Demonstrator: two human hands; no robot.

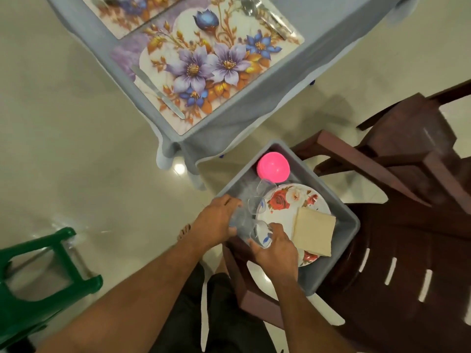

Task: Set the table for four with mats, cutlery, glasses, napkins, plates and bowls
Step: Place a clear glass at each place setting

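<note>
No writing shows; each hand's grip point(216, 220) point(276, 247) holds a glass point(238, 220) point(260, 234).

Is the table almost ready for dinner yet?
Not yet. The mats already have a knife, spoon and fork. Both hands, left hand and right hand, are picking glasses from the tub. Plates, napkins and pink bowls still wait there.

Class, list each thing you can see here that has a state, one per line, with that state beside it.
Left hand: gripping a clear glass in the grey tub.
Right hand: gripping another glass.
Floral plate: in the tub, under folded napkins.
Pink bowls: stacked in the tub.
Nearest mat: laid, knife on it, no plate.
</note>
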